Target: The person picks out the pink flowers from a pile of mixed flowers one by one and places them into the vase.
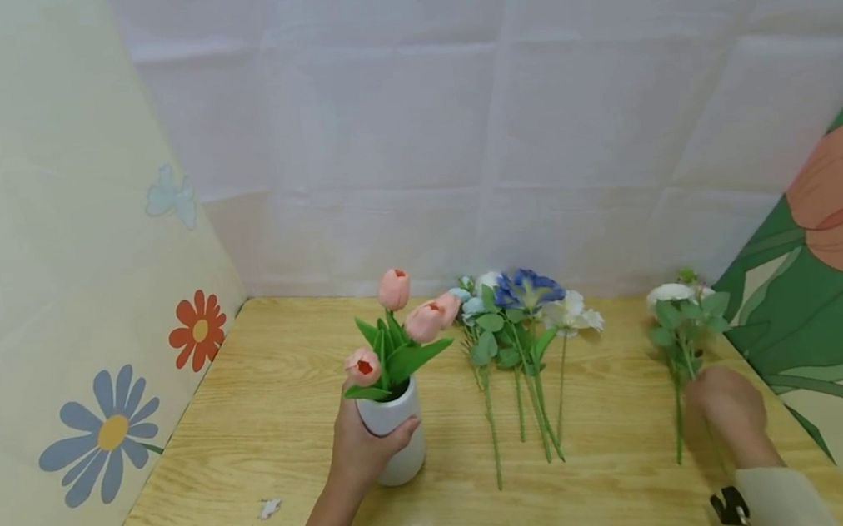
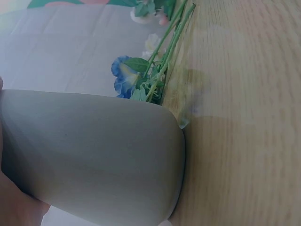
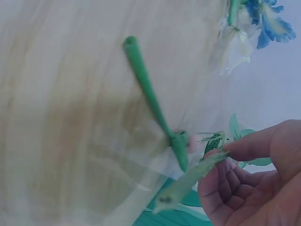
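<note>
My left hand grips a white vase standing on the table. Pink tulips with green leaves rise from its mouth. In the left wrist view the vase's smooth side fills much of the frame. At the table's right side, my right hand pinches a green flower stem between thumb and forefinger. Beside it lies another green stem. White flowers with leaves lie just beyond this hand; which bloom belongs to the pinched stem I cannot tell.
Several loose flowers lie mid-table, among them a blue flower and a white one, stems toward me. A small white scrap is at the left front. A pale cloth backdrop rises behind the wooden table, with floral panels at both sides.
</note>
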Action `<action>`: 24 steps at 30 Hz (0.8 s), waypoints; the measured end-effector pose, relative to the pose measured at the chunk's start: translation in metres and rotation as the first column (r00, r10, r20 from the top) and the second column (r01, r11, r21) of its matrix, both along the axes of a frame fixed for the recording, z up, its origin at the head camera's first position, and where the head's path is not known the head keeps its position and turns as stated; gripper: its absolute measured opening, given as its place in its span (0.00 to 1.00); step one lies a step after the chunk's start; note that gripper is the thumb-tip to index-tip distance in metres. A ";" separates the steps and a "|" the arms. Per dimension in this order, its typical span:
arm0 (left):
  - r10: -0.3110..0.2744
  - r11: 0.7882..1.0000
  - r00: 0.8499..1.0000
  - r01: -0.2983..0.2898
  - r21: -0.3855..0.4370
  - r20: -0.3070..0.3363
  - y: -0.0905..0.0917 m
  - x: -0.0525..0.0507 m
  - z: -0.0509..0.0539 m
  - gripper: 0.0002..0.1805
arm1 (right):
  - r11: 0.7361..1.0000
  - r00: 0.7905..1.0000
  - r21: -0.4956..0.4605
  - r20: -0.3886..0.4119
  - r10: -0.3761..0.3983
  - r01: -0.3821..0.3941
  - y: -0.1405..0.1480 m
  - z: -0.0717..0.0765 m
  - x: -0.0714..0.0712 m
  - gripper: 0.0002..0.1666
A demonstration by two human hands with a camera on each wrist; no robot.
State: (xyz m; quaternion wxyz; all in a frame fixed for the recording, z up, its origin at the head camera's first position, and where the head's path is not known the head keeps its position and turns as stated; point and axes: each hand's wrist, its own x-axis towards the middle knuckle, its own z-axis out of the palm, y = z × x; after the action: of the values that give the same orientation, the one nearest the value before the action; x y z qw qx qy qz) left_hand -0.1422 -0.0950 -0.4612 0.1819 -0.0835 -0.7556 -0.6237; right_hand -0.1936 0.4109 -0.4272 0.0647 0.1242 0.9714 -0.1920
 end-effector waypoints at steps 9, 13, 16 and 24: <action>-0.004 1.000 1.000 0.004 0.010 0.002 -0.001 0.000 -0.001 0.46 | 0.999 0.989 0.033 -0.148 0.015 -0.010 -0.024 0.012 0.000 0.22; -0.008 1.000 1.000 0.008 0.005 0.007 0.000 0.000 -0.001 0.46 | 1.000 0.990 0.018 -0.140 0.005 -0.003 -0.036 0.018 -0.001 0.23; -0.009 1.000 1.000 0.009 0.001 0.015 0.000 0.000 -0.002 0.47 | 1.000 0.991 0.025 -0.132 0.011 -0.008 -0.042 0.021 -0.003 0.23; -0.013 1.000 1.000 0.013 0.014 -0.002 0.000 -0.001 -0.002 0.46 | 0.998 0.991 0.053 -0.133 0.032 -0.025 -0.056 0.022 -0.013 0.21</action>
State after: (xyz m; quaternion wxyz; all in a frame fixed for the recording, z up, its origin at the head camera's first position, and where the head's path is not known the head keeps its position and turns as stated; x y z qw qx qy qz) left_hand -0.1428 -0.0955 -0.4635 0.1794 -0.0876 -0.7504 -0.6301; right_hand -0.2070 0.3549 -0.4051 -0.0013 0.0988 0.9798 -0.1738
